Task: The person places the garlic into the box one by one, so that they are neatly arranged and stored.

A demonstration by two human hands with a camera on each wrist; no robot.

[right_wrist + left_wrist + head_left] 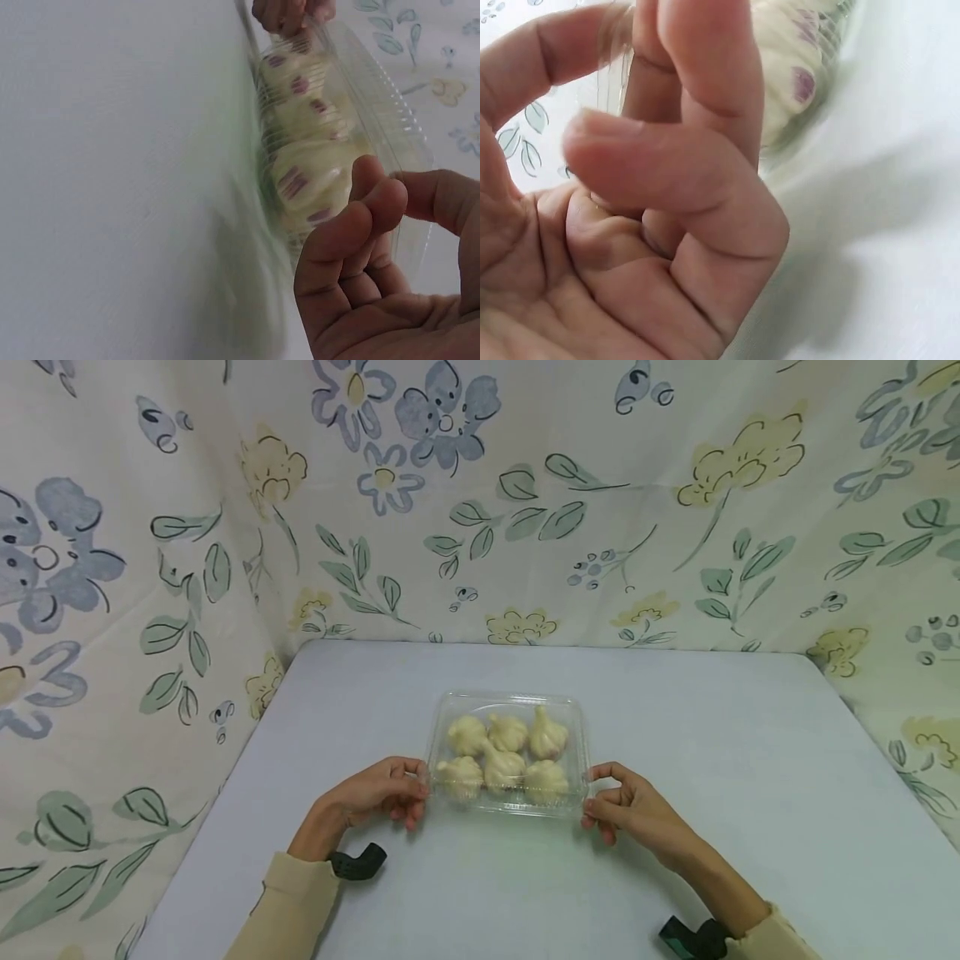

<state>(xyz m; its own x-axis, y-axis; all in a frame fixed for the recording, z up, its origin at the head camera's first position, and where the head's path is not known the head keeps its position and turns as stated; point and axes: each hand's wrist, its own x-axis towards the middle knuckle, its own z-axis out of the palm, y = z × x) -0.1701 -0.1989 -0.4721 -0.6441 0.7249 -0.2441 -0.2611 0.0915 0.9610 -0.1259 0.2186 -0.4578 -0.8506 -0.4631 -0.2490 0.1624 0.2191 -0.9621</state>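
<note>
A clear plastic box (pixel 487 804) with a lid holds several pale garlic bulbs (pixel 504 768) in two rows, near the middle of the table. My left hand (pixel 381 792) pinches its left edge between thumb and fingers. At the right edge, my right hand (pixel 628 803) pinches the rim in the same way. Purple marks show on the garlic (pixel 294 180) through the ribbed wall in the right wrist view. From the left wrist, the curled fingers (pixel 667 169) hide much of the box, and only part of one bulb (pixel 784 75) shows behind them.
The white table (pixel 720 727) spreads around the box on all sides. Behind it and along both sides hangs a flowered cloth (pixel 585 527). A black wrist mount (pixel 360 863) sits at the left cuff, another (pixel 693 938) at the right.
</note>
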